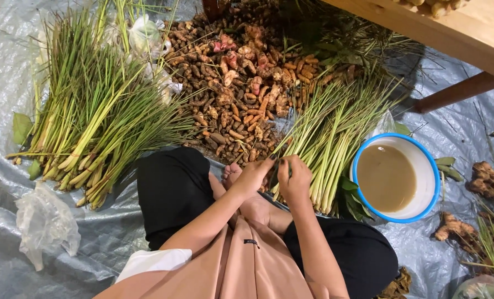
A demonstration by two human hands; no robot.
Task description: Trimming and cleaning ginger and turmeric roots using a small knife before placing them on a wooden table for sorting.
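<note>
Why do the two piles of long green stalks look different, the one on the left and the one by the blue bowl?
The left pile of stalks is bigger and fans out wide; the pile by the bowl is smaller and tighter. The left pile lies away from the hands, while the left hand and right hand are at the edge of the other pile. Both have pale bases, green tops, and lie on the grey sheet.

held item (274,164) between hands indistinct, table (468,33) cropped
</note>
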